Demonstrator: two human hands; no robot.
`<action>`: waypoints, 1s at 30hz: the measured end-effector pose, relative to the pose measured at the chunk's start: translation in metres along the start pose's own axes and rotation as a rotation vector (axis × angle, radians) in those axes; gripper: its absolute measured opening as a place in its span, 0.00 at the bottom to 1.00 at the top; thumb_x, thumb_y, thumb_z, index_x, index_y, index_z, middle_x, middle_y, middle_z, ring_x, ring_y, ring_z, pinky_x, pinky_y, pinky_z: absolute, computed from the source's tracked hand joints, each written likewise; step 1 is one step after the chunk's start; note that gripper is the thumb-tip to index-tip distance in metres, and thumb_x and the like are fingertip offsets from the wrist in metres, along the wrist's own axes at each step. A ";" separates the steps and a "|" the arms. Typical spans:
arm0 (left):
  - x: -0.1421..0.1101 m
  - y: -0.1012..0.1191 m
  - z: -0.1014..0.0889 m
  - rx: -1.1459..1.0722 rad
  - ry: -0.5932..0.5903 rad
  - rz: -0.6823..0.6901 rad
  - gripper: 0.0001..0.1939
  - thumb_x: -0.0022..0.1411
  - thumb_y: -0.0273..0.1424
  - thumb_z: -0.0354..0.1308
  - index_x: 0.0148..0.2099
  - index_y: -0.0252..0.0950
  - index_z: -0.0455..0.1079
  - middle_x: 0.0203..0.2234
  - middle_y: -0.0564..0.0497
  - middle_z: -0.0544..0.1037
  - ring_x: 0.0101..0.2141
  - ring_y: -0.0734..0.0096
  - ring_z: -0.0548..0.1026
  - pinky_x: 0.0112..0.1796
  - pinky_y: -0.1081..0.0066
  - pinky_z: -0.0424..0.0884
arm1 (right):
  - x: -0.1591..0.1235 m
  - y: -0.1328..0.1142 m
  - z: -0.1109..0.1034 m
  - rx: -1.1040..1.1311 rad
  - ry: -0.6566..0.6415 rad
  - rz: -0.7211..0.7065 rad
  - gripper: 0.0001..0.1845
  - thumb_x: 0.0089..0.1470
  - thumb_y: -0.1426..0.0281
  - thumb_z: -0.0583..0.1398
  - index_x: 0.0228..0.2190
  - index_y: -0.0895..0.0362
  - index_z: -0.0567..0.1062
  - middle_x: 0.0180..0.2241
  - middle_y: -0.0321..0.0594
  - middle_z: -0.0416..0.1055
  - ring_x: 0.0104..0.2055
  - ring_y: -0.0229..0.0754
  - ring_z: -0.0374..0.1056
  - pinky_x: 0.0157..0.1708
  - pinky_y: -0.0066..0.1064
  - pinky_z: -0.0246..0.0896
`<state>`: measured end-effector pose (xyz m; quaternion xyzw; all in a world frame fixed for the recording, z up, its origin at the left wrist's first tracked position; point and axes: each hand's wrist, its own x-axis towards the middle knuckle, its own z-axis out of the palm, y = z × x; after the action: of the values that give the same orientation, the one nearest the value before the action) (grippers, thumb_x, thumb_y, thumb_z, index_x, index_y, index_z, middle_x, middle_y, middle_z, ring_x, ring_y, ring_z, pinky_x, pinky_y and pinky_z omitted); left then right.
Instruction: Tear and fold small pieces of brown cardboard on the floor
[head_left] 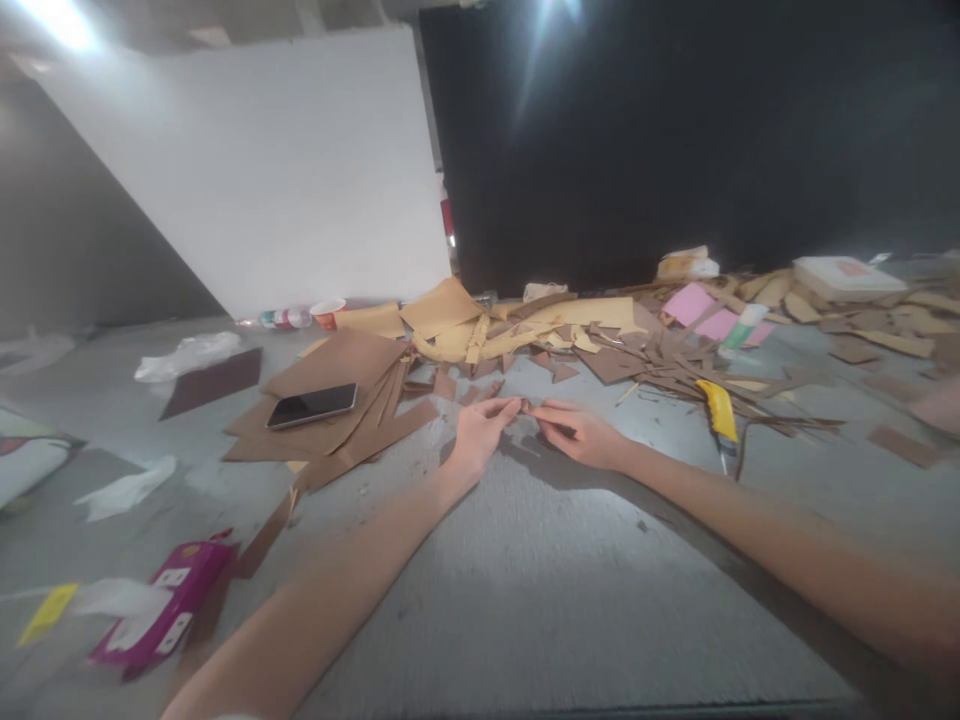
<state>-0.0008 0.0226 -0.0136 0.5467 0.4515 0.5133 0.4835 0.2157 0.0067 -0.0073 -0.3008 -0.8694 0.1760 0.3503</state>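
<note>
Both my arms reach forward over a grey floor. My left hand and my right hand meet fingertip to fingertip at the middle of the view. Their fingers pinch together on a small brown piece, likely a cardboard scrap, too small to make out. Just beyond the hands lies a heap of brown and tan cardboard offcuts. A yellow utility knife rests on the floor to the right of my right hand.
A black phone lies on stacked brown cardboard sheets at left. A magenta box sits near left. Pink paper, a glue tube, cups, white wrappers and a white board lie beyond.
</note>
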 end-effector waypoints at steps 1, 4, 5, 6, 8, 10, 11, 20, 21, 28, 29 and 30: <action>0.000 0.000 0.000 0.005 0.003 0.005 0.17 0.55 0.46 0.72 0.39 0.38 0.86 0.35 0.46 0.86 0.34 0.64 0.79 0.40 0.67 0.72 | -0.001 0.001 0.000 0.004 0.018 0.007 0.20 0.70 0.67 0.51 0.55 0.54 0.78 0.34 0.42 0.74 0.33 0.41 0.69 0.33 0.29 0.66; -0.001 0.001 0.001 -0.005 0.015 0.007 0.16 0.56 0.46 0.72 0.38 0.38 0.86 0.35 0.46 0.86 0.34 0.65 0.78 0.39 0.67 0.72 | -0.004 0.003 0.002 0.018 0.098 0.058 0.19 0.69 0.67 0.52 0.50 0.54 0.81 0.34 0.43 0.78 0.32 0.41 0.71 0.29 0.28 0.65; -0.001 0.002 0.002 -0.013 0.022 0.002 0.16 0.56 0.46 0.72 0.37 0.38 0.86 0.35 0.46 0.86 0.33 0.65 0.78 0.39 0.67 0.72 | -0.004 0.003 0.002 0.018 0.131 0.086 0.18 0.68 0.68 0.53 0.48 0.54 0.82 0.35 0.43 0.79 0.32 0.41 0.71 0.28 0.28 0.65; -0.001 0.002 0.002 -0.017 0.027 -0.005 0.16 0.56 0.45 0.72 0.37 0.38 0.86 0.34 0.46 0.86 0.33 0.66 0.78 0.38 0.67 0.72 | -0.005 0.004 0.002 0.012 0.166 0.116 0.17 0.67 0.68 0.53 0.46 0.54 0.82 0.35 0.43 0.80 0.31 0.40 0.72 0.27 0.27 0.64; -0.002 0.003 0.003 -0.016 0.032 -0.020 0.15 0.55 0.45 0.72 0.37 0.39 0.86 0.34 0.46 0.85 0.32 0.66 0.77 0.38 0.67 0.73 | -0.005 0.004 0.002 -0.014 0.221 0.172 0.16 0.65 0.69 0.54 0.42 0.55 0.83 0.33 0.41 0.81 0.29 0.39 0.71 0.26 0.26 0.63; -0.002 0.003 0.003 -0.009 0.027 -0.023 0.15 0.55 0.45 0.72 0.37 0.39 0.86 0.34 0.46 0.86 0.32 0.67 0.77 0.38 0.67 0.73 | -0.005 0.004 0.002 -0.038 0.251 0.206 0.16 0.64 0.69 0.55 0.40 0.55 0.83 0.31 0.39 0.80 0.26 0.38 0.70 0.26 0.26 0.63; -0.002 0.003 0.003 -0.009 0.024 -0.020 0.15 0.55 0.45 0.72 0.37 0.39 0.86 0.34 0.46 0.86 0.32 0.66 0.77 0.38 0.66 0.73 | -0.004 0.005 0.002 -0.044 0.253 0.215 0.16 0.63 0.69 0.55 0.39 0.55 0.83 0.30 0.38 0.80 0.26 0.37 0.69 0.26 0.26 0.63; -0.002 0.002 0.003 0.038 -0.068 0.023 0.18 0.58 0.47 0.70 0.37 0.37 0.85 0.34 0.45 0.86 0.34 0.63 0.79 0.39 0.65 0.76 | 0.001 0.007 0.002 0.036 0.144 0.255 0.14 0.67 0.61 0.56 0.39 0.54 0.79 0.29 0.38 0.77 0.29 0.41 0.71 0.27 0.29 0.63; -0.002 0.001 0.003 0.047 -0.086 0.030 0.18 0.58 0.47 0.70 0.37 0.36 0.85 0.34 0.45 0.85 0.33 0.63 0.79 0.38 0.65 0.75 | 0.001 0.007 0.002 0.044 0.128 0.257 0.14 0.67 0.60 0.56 0.39 0.53 0.78 0.28 0.38 0.76 0.29 0.41 0.70 0.28 0.30 0.63; -0.003 -0.001 0.005 0.032 -0.120 0.054 0.18 0.58 0.46 0.71 0.38 0.36 0.84 0.34 0.45 0.85 0.34 0.62 0.80 0.38 0.66 0.75 | 0.000 0.008 0.005 0.064 0.088 0.258 0.11 0.67 0.58 0.58 0.39 0.52 0.74 0.28 0.36 0.74 0.28 0.40 0.68 0.31 0.31 0.64; -0.003 -0.001 0.005 0.028 -0.128 0.055 0.17 0.58 0.46 0.71 0.39 0.36 0.84 0.35 0.45 0.86 0.35 0.61 0.81 0.40 0.66 0.75 | 0.000 0.009 0.005 0.063 0.092 0.264 0.11 0.67 0.58 0.59 0.39 0.52 0.74 0.27 0.35 0.74 0.28 0.40 0.68 0.32 0.31 0.63; -0.003 -0.001 0.005 0.027 -0.134 0.054 0.17 0.58 0.46 0.70 0.39 0.36 0.84 0.35 0.45 0.86 0.36 0.61 0.81 0.41 0.65 0.75 | 0.000 0.011 0.006 0.063 0.101 0.270 0.11 0.66 0.58 0.59 0.40 0.52 0.73 0.27 0.35 0.73 0.28 0.40 0.68 0.32 0.31 0.63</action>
<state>0.0039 0.0191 -0.0149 0.5982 0.4101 0.4823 0.4913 0.2160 0.0139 -0.0170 -0.4125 -0.7962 0.2333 0.3760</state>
